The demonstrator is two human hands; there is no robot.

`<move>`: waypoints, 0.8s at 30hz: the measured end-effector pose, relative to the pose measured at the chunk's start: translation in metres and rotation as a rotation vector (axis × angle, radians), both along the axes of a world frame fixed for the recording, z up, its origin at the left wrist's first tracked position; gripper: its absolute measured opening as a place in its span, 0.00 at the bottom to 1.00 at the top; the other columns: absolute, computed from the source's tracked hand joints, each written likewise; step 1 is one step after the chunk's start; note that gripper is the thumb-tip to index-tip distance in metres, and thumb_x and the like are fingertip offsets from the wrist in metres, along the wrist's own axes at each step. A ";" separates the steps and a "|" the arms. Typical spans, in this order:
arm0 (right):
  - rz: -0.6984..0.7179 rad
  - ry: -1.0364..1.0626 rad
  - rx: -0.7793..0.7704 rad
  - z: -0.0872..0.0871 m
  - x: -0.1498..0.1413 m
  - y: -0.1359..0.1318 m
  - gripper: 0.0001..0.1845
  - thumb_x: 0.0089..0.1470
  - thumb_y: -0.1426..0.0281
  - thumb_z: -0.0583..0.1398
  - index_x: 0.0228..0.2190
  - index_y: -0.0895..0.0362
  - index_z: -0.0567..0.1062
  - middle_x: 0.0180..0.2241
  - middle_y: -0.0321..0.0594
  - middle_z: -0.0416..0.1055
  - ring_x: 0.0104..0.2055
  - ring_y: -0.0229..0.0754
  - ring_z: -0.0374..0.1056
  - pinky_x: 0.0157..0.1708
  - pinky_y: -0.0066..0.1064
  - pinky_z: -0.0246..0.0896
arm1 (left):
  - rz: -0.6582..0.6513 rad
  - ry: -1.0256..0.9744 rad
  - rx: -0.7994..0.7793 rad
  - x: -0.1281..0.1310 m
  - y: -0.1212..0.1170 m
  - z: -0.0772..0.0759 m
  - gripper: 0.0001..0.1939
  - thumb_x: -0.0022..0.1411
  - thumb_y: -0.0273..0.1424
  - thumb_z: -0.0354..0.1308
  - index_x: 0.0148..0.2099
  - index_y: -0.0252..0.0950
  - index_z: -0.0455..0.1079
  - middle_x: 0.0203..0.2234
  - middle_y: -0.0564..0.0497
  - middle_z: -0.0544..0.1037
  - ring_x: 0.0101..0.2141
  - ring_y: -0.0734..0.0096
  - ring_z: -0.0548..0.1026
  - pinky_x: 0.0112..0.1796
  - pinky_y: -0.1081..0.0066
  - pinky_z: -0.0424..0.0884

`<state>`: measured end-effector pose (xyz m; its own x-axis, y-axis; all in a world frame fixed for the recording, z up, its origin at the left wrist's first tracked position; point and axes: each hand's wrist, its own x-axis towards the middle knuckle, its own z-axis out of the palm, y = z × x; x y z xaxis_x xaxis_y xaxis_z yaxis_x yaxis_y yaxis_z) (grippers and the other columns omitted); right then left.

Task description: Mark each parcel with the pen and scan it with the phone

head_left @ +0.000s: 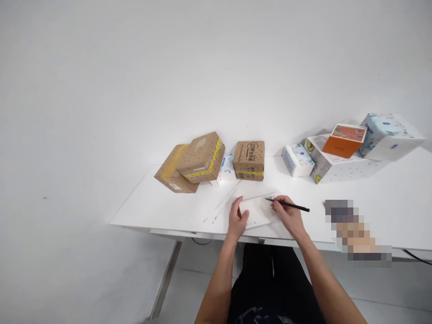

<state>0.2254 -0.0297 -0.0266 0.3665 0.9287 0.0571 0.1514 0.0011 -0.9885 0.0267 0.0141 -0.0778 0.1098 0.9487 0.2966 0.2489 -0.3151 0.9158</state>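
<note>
My right hand (pixel 287 215) holds a black pen (pixel 297 206) in a writing grip. Its tip points left, over the upper right part of a flat white rectangular item (pixel 258 211) on the table in front of me. Small printed marks show near that item's top right corner and along its lower edge; whether it is a thin box or a pad I cannot tell. My left hand (pixel 238 218) grips its left end, thumb on the near side and fingers curled round the edge.
Brown cartons with yellow tape (pixel 202 157) lean together at the back left, and another brown carton (pixel 249 159) stands beside a tissue pack (pixel 227 167). Back right are a small tissue pack (pixel 299 159), a white carton (pixel 344 166), an orange box (pixel 343 143) and a large tissue pack (pixel 388 137).
</note>
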 end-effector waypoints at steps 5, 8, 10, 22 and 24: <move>0.000 -0.229 0.012 -0.011 -0.006 0.002 0.14 0.54 0.57 0.55 0.30 0.55 0.69 0.23 0.36 0.68 0.23 0.38 0.62 0.24 0.30 0.60 | -0.026 -0.001 0.028 0.000 0.000 0.003 0.22 0.58 0.32 0.58 0.56 0.39 0.67 0.55 0.43 0.69 0.57 0.58 0.65 0.58 0.55 0.60; 0.018 -0.267 0.020 -0.009 -0.006 0.002 0.12 0.54 0.59 0.54 0.29 0.55 0.69 0.23 0.35 0.67 0.23 0.37 0.60 0.24 0.30 0.58 | -0.034 0.000 0.048 0.001 -0.001 0.004 0.21 0.59 0.31 0.57 0.56 0.40 0.67 0.55 0.43 0.69 0.57 0.59 0.65 0.57 0.55 0.61; 0.026 -0.291 0.020 -0.006 -0.006 0.003 0.11 0.54 0.60 0.54 0.28 0.55 0.69 0.23 0.36 0.66 0.23 0.37 0.60 0.24 0.30 0.57 | -0.033 0.002 0.054 0.001 -0.001 0.004 0.21 0.59 0.30 0.57 0.56 0.40 0.67 0.55 0.43 0.69 0.57 0.58 0.66 0.57 0.55 0.61; 0.062 -0.351 0.016 -0.002 -0.004 0.003 0.11 0.54 0.61 0.53 0.28 0.55 0.69 0.22 0.35 0.64 0.24 0.38 0.59 0.25 0.31 0.56 | -0.039 -0.010 0.027 0.001 -0.001 0.005 0.21 0.59 0.30 0.57 0.55 0.40 0.67 0.55 0.44 0.68 0.58 0.59 0.65 0.57 0.57 0.60; 0.068 -0.341 0.023 -0.002 -0.004 0.003 0.11 0.55 0.62 0.54 0.28 0.55 0.69 0.22 0.35 0.65 0.24 0.38 0.59 0.26 0.30 0.56 | -0.041 -0.013 0.034 0.001 -0.001 0.005 0.21 0.59 0.30 0.57 0.55 0.40 0.67 0.55 0.43 0.68 0.58 0.59 0.65 0.57 0.56 0.60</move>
<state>0.2218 -0.0268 -0.0286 0.2601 0.9472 0.1872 0.4719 0.0444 -0.8805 0.0274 0.0131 -0.0732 0.1446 0.9327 0.3305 0.2234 -0.3562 0.9073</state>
